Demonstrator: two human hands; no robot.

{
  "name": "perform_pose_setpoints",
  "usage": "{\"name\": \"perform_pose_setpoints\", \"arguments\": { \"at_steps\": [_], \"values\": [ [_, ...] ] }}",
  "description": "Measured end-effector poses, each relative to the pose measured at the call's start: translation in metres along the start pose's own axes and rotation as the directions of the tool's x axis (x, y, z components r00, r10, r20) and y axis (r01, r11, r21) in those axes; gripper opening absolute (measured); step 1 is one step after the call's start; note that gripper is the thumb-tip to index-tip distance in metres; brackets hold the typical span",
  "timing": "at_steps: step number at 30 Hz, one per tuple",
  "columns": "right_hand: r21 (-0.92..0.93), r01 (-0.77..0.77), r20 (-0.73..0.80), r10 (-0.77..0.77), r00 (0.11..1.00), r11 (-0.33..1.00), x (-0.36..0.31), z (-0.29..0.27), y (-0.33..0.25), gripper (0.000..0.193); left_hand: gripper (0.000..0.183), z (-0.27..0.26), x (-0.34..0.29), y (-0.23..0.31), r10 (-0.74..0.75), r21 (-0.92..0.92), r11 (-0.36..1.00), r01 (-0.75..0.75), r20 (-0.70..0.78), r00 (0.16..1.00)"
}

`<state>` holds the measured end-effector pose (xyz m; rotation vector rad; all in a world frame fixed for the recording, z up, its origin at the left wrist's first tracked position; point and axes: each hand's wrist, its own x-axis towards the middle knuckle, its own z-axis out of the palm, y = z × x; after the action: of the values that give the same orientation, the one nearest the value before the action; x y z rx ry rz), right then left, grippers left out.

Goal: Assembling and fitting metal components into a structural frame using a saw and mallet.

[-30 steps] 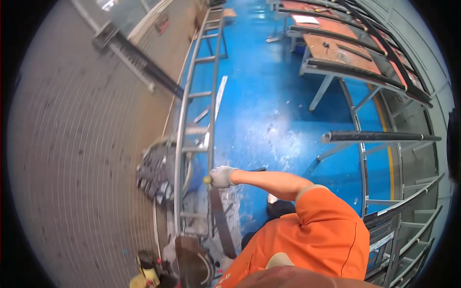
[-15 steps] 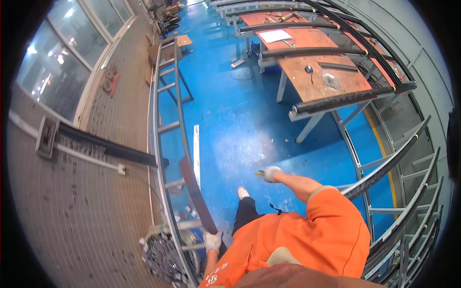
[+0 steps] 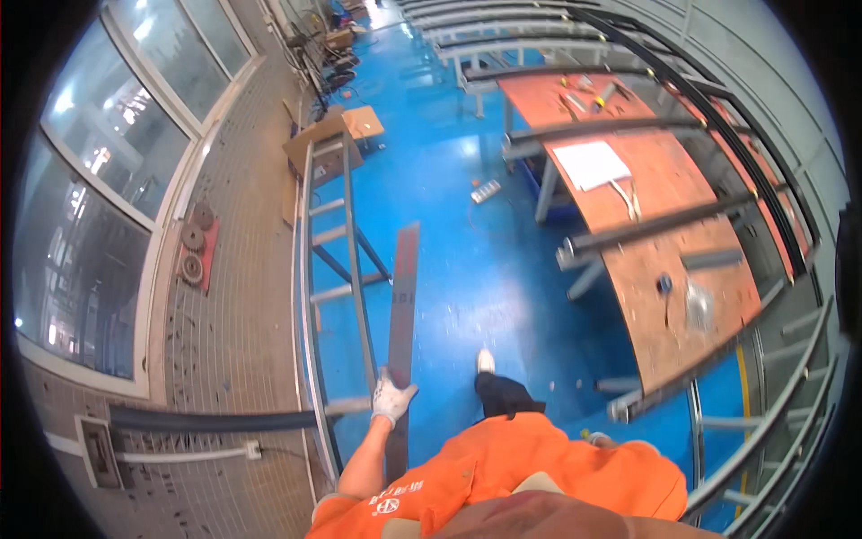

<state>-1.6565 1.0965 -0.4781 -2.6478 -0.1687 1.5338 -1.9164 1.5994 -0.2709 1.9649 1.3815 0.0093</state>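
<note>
In my gloved left hand is a long, flat, dark brownish-grey strip with a reddish far end, gripped along its edge. The strip points away from me beside a grey metal rack frame, and its near end is hidden by my clothing. Low at my right side, my gloved right hand is mostly covered by my orange shirt. A speck of a small yellow tool shows at its fingers; the tool's kind cannot be made out.
On the right, wooden-topped tables carry paper, tools and dark curved profiles. A power strip lies on the blue floor. Cardboard stands behind the rack. A dark bar juts from the left wall. Curved frames stand at lower right.
My left hand has moved forward with the strip, swinging it to point ahead. My right hand has drawn back beside my body. I have stepped forward, and the tables appear nearer.
</note>
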Motion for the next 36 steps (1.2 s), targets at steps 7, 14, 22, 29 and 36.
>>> {"name": "perform_pose_setpoints", "arguments": {
  "at_steps": [7,14,22,29,36],
  "values": [
    [0.044,0.348,-0.114,-0.341,0.933,0.937,0.057,-0.275,-0.441,0.050,0.088,-0.075,0.181,0.089,-0.042,0.064,0.997,0.048,-0.092,0.995],
    [-0.222,0.681,-0.495,-0.682,0.538,0.698,0.180,-0.455,-0.745,0.044,0.094,-0.134,0.422,0.147,-0.089,-0.033,0.996,0.086,-0.084,0.993],
    [0.393,0.384,-0.334,-0.260,0.906,0.835,0.216,-0.545,-0.857,0.030,0.089,-0.215,0.755,0.280,0.007,-0.076,0.997,-0.013,-0.075,0.997],
    [0.321,0.437,-0.485,-0.250,0.838,0.840,0.339,-0.651,-1.004,0.032,0.061,-0.271,1.021,0.428,0.160,-0.168,0.971,-0.169,-0.068,0.985],
    [0.526,0.584,-0.530,-0.299,0.793,0.619,0.405,-0.876,-1.332,0.033,0.051,-0.333,1.216,0.504,0.284,-0.094,0.948,-0.304,-0.178,0.942]
  ]
}}
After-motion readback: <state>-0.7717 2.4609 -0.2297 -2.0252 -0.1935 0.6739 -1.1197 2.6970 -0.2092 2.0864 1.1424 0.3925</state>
